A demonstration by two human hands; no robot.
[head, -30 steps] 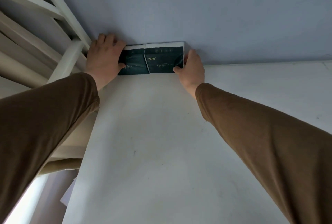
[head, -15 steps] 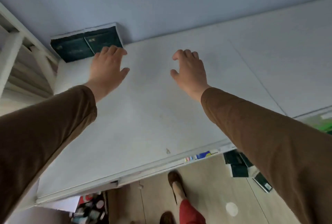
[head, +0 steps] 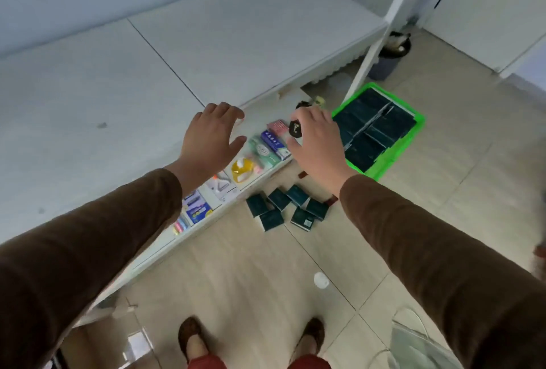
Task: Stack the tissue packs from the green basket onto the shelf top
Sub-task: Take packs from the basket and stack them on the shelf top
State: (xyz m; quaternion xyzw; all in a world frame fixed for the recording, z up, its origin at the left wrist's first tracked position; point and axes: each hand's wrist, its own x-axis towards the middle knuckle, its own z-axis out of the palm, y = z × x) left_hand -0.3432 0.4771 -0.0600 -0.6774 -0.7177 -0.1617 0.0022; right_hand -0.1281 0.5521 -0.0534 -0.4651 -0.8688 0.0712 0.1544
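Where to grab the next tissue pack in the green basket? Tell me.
Take a top-layer tissue pack by its two long edges, coming straight down from above. The packs lie flat and tightly side by side inside the green basket, so only their upper faces are open to the hands.

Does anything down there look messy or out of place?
Yes: several dark tissue packs lie scattered at odd angles on the tiled floor, outside the green basket where the rest sit in rows.

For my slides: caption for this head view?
Both hands, left and right, hang open above the shelf top, tissue packs waiting in the green basket.
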